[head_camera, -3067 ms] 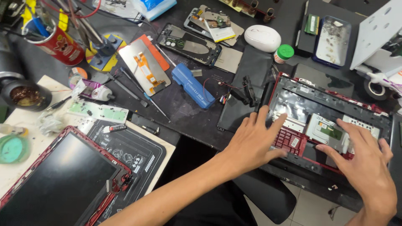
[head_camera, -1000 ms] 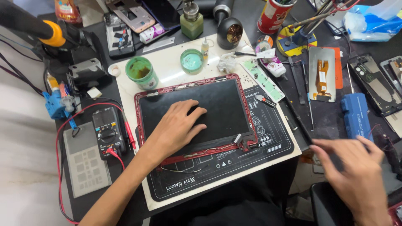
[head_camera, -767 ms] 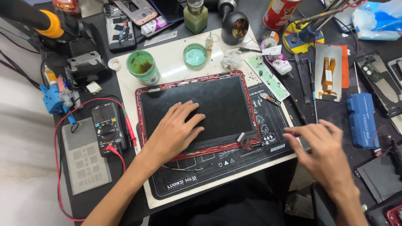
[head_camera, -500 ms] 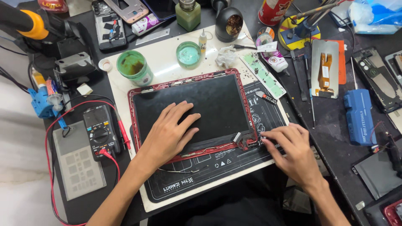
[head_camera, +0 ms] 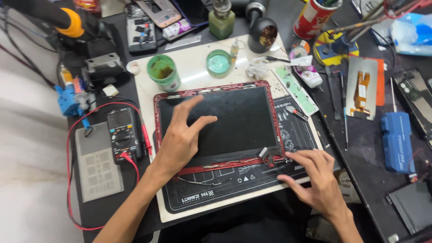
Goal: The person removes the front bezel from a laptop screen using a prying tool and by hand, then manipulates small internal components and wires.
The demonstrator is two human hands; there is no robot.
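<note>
Red can (head_camera: pixel 315 18): top cut off by upper edge. Dark panel (head_camera: pixel 411 211): lower right corner out of frame. Screen assembly (head_camera: pixel 220 121): near-left portion hidden under left hand (head_camera: pixel 180 139).

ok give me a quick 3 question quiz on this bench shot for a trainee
1. True or false: the left hand rests flat on the red-framed screen panel.
2. What does the right hand touch? A) blue tool B) the panel's lower right corner C) multimeter
3. Fill in: the multimeter lies to the ___ of the panel in the picture.

Key: 1 true; 2 B; 3 left
</note>
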